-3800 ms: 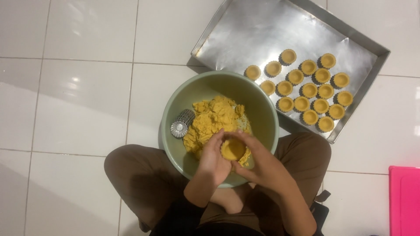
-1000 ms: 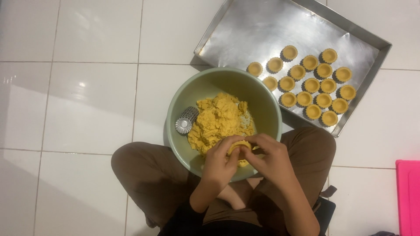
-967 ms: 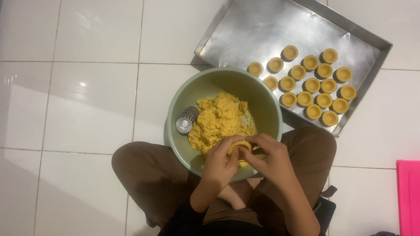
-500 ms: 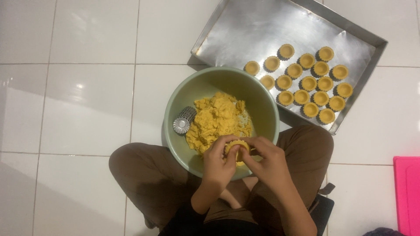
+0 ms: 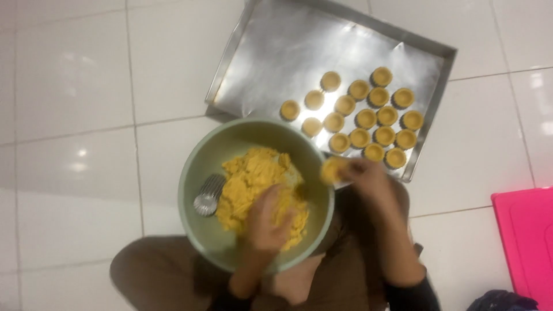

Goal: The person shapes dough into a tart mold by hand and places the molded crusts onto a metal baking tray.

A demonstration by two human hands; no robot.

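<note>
While my left hand [image 5: 266, 222] presses spread fingers into the yellow dough [image 5: 253, 181], my right hand [image 5: 366, 175] pinches 1 filled tart shell [image 5: 333, 169] at its fingertips.

Glossy white tiled floor [image 5: 69, 86].
Crossed by thin grey grout lines, dotted with soft glare from overhead light; pink box [image 5: 527, 242] at right edge, dark cloth [image 5: 501, 300] in corner.

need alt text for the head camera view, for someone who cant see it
Seen from above, a seated person's left hand presses into yellow dough in a green bowl, while the right hand carries a filled tart shell beside a metal tray of similar tart shells. Empty metal moulds lie in the bowl, on a white tiled floor.
</note>
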